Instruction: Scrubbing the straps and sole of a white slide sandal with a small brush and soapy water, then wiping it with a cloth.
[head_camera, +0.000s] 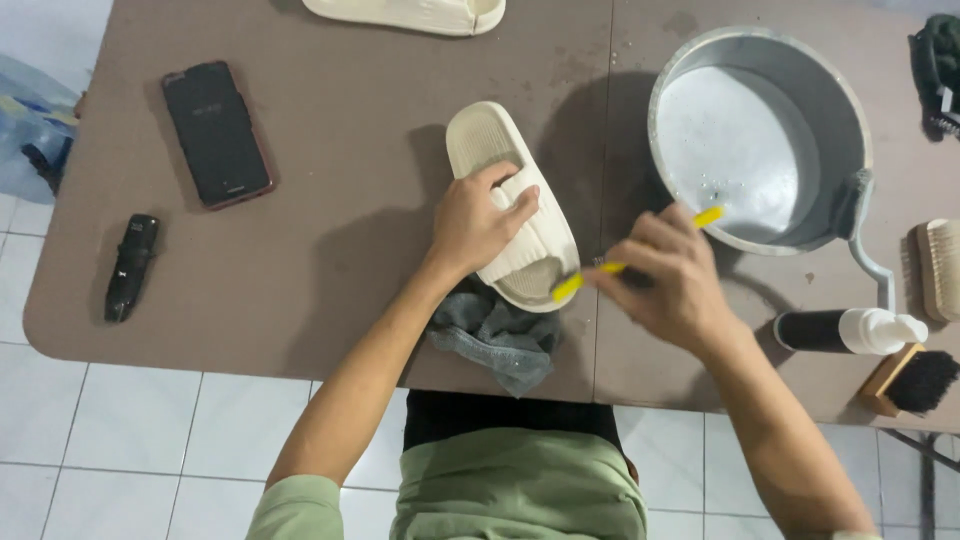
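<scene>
Looks like a home, a casual cleaning corner rather than any workshop. A brown folding table (330, 230) stands on white floor tiles (130, 430), the kind found in a house or back room. On it, far right, a grey bucket (840, 110) of water; near right, a pump bottle (850, 331) and a wooden brush with black bristles (910, 380). Far left lie a smartphone (216, 133) and a small black remote-like gadget (131, 266). A cream slide sandal (500, 150) sits mid-table, a grey rag (495, 335) at the near edge.

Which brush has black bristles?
The wooden-backed brush at the table's right edge, beside the pump bottle. The brush above it is pale, and the one in the right hand is yellow.
</scene>
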